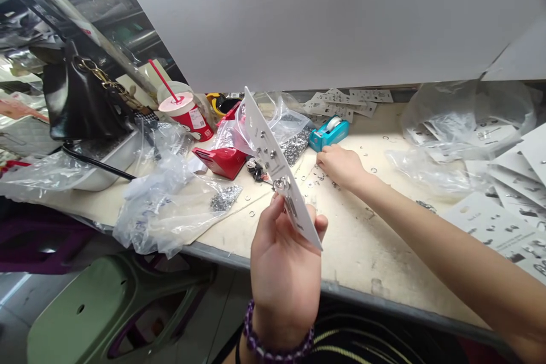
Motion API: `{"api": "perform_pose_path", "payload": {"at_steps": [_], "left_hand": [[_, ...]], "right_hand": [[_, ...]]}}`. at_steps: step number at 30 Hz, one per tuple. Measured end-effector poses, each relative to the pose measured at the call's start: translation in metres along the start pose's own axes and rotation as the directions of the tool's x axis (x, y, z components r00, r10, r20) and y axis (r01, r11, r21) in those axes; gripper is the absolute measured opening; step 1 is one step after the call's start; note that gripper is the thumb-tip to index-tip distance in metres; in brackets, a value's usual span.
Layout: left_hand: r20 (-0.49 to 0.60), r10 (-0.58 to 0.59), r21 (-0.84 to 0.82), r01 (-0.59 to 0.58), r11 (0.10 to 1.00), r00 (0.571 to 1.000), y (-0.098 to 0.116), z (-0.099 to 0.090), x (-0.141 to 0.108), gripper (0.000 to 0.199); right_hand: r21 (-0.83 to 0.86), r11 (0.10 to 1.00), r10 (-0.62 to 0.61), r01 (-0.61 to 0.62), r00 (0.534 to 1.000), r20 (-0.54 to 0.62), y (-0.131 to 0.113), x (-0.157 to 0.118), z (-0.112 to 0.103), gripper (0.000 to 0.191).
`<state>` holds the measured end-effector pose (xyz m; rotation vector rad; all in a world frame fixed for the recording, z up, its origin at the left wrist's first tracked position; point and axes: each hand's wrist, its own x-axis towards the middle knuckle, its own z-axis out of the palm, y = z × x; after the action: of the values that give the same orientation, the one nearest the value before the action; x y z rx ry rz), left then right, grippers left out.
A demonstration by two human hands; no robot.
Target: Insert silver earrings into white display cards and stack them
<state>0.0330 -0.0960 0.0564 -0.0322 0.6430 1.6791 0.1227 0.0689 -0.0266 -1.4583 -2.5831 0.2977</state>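
My left hand (285,261), a purple bead bracelet on its wrist, is closed on the lower part of a white earring card (275,156). The card is tilted, nearly edge-on, with several small metal earrings on its face. Farther off, my right hand (341,165) reaches down to the tabletop with its fingers drawn together; what they pinch, if anything, is hidden. Small metal rings (313,179) lie scattered beside those fingers. Just behind that hand stands a blue tape dispenser (330,133) with a roll in it.
On the table (354,250) are clear plastic bags (149,210), a red holder (222,162) and a paper cup (185,114) with a straw. Filled cards (499,227) pile at the right. A black handbag (85,96) sits left; a white panel (341,17) overhangs the back.
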Motion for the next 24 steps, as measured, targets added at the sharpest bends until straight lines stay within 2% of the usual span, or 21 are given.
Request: {"api": "perform_pose_path", "payload": {"at_steps": [3,6,9,11,12,14,16,17,19,21,24], "left_hand": [[0.006,-0.003,0.015,0.003,1.000,1.000,0.001,0.000,0.000,0.009],[0.046,0.012,0.093,-0.016,0.996,0.999,-0.001,-0.001,0.004,0.008],[0.121,0.079,0.267,-0.109,0.957,0.990,-0.007,-0.007,0.013,0.007],[0.175,0.139,0.407,-0.200,0.891,0.975,-0.014,-0.013,0.019,0.011],[0.205,0.160,0.474,-0.240,0.847,0.966,-0.017,-0.016,0.021,0.012],[0.262,0.178,0.590,-0.303,0.748,0.948,-0.022,-0.020,0.024,0.014],[0.307,0.162,0.672,-0.334,0.661,0.938,-0.026,-0.023,0.024,0.015],[0.325,0.145,0.699,-0.341,0.629,0.934,-0.028,-0.024,0.024,0.015],[0.356,0.127,0.721,-0.359,0.593,0.926,-0.030,-0.024,0.021,0.015],[0.384,0.125,0.723,-0.382,0.576,0.915,-0.032,-0.024,0.018,0.015],[0.405,0.106,0.732,-0.391,0.558,0.908,-0.034,-0.023,0.014,0.016]], "right_hand": [[0.037,0.999,-0.002,0.003,1.000,-0.027,0.002,0.000,0.000,0.016],[0.162,0.987,0.029,-0.016,0.996,-0.081,0.005,-0.007,-0.007,0.012],[0.335,0.942,0.082,-0.035,0.988,-0.129,0.006,-0.028,-0.018,0.016],[0.469,0.882,0.113,-0.031,0.983,-0.147,0.006,-0.051,-0.027,0.021],[0.556,0.831,0.134,-0.026,0.979,-0.155,0.007,-0.064,-0.031,0.022],[0.795,0.606,0.228,-0.001,0.958,-0.173,0.006,-0.091,-0.036,0.017],[0.901,0.425,0.317,0.081,0.920,-0.232,0.005,-0.115,-0.040,0.011],[0.913,0.385,0.350,0.132,0.895,-0.277,0.004,-0.125,-0.042,0.009],[0.896,0.379,0.370,0.229,0.851,-0.374,0.000,-0.140,-0.044,0.006],[0.843,0.465,0.339,0.272,0.825,-0.453,-0.005,-0.148,-0.044,0.006],[0.765,0.596,0.302,0.244,0.814,-0.496,-0.012,-0.150,-0.041,0.006]]}}
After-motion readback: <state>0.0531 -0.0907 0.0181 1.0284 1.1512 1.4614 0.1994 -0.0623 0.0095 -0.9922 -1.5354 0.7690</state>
